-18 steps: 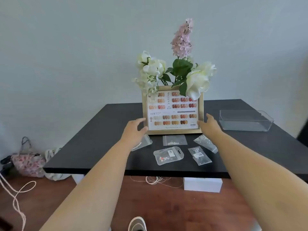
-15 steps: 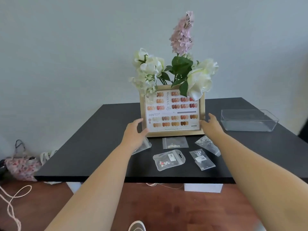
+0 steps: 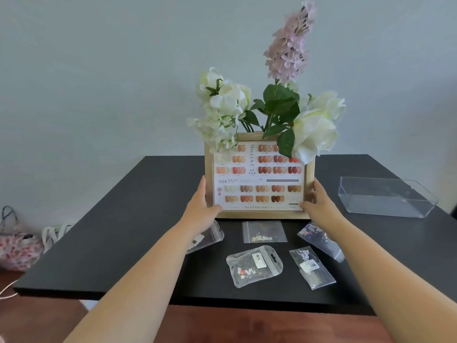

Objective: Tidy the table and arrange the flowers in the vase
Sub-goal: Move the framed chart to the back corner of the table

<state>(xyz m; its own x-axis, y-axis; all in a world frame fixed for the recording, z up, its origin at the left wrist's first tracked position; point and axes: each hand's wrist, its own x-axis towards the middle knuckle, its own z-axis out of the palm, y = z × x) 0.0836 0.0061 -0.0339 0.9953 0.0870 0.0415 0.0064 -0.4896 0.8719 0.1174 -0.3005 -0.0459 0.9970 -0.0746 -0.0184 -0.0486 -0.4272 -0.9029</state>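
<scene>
A wooden picture frame (image 3: pixel 259 215) with a nail-colour chart stands upright on the black table (image 3: pixel 138 219). My left hand (image 3: pixel 201 210) grips its lower left edge and my right hand (image 3: pixel 319 206) grips its lower right edge. Behind the frame rise white flowers (image 3: pixel 315 127), more white blooms (image 3: pixel 222 105) and a tall pink stem (image 3: pixel 289 43); the vase is hidden by the frame. Several small clear bags lie in front: one with a hang hole (image 3: pixel 254 266), a flat one (image 3: pixel 264 231), one with a barcode (image 3: pixel 312 267), one under each forearm.
A clear plastic box (image 3: pixel 385 200) sits at the table's right side. A floral bag (image 3: pixel 17 246) and white straps (image 3: pixel 55 233) lie on the floor at the left, with a cord near the table's left corner. A plain wall stands behind.
Both hands have moved forward and closed on the frame's lower side edges. My view has come closer to the table.
</scene>
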